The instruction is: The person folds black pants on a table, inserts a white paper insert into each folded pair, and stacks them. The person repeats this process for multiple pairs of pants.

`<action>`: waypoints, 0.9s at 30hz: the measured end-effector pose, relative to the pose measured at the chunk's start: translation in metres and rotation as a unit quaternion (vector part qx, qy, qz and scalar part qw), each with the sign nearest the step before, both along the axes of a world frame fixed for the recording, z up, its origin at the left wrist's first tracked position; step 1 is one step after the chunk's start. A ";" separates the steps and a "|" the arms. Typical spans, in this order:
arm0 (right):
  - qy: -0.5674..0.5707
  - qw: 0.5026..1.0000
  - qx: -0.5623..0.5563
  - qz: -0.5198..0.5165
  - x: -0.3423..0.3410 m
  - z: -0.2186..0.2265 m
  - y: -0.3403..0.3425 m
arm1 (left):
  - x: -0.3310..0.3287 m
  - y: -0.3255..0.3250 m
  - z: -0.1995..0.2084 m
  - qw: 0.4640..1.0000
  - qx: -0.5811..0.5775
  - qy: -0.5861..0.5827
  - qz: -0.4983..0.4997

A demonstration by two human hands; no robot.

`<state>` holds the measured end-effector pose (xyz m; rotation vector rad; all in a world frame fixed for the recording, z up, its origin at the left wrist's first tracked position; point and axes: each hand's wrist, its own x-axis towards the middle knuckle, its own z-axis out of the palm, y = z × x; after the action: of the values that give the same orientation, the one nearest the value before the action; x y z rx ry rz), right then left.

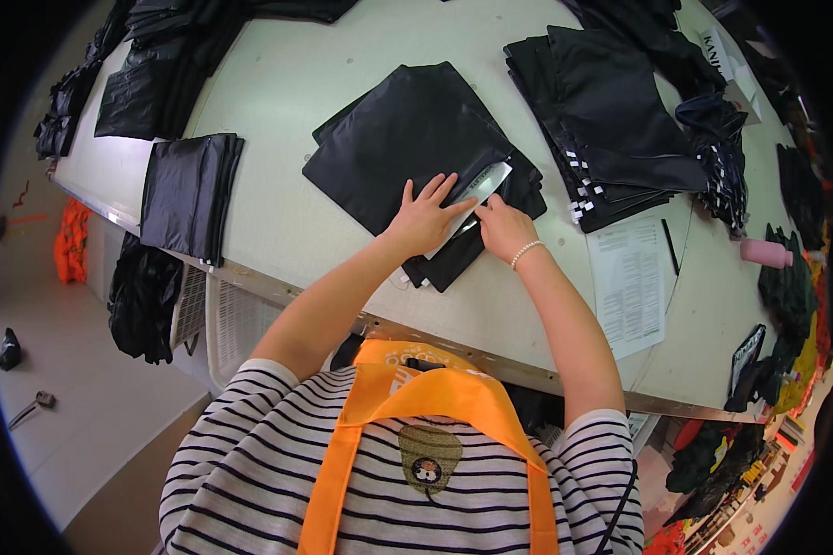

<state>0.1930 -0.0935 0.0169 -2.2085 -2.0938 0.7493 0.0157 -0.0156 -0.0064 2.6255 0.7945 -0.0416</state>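
Observation:
A folded black fabric piece point(389, 139), with a dull sheen, lies on the table in front of me. My left hand point(423, 215) rests palm down on its near edge, fingers spread. A pale, shiny strip with dark print point(484, 188) runs beside that hand, and the left thumb reaches over it. At the strip's near side my right hand point(506, 228), with a beaded bracelet on its wrist, has its fingers pinched together; what lies between them is hidden. More black cloth with white tags point(442, 268) sticks out beneath both hands.
Stacked black garments with white tags point(611, 120) lie at the right. Below them are a printed sheet point(627, 287) and a black pen point(670, 247). A pink bottle point(765, 252) stands farther right. Folded black bundles point(187, 196) sit at the table's left edge.

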 end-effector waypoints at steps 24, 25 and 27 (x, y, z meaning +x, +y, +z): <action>-0.058 0.985 0.038 -0.157 -0.071 -0.013 -0.059 | 0.003 0.008 -0.008 0.990 -0.063 -0.127 0.016; 0.001 0.986 0.026 -0.166 -0.073 -0.011 -0.058 | 0.002 0.003 -0.009 0.992 -0.046 -0.118 0.003; 0.026 0.939 0.205 -0.276 -0.074 -0.014 -0.055 | 0.001 -0.005 -0.004 0.996 -0.035 -0.085 -0.015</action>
<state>0.1192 -0.1484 0.0026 -2.3058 -1.3230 0.2882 0.0165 -0.0201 -0.0107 2.5339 0.6832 0.1420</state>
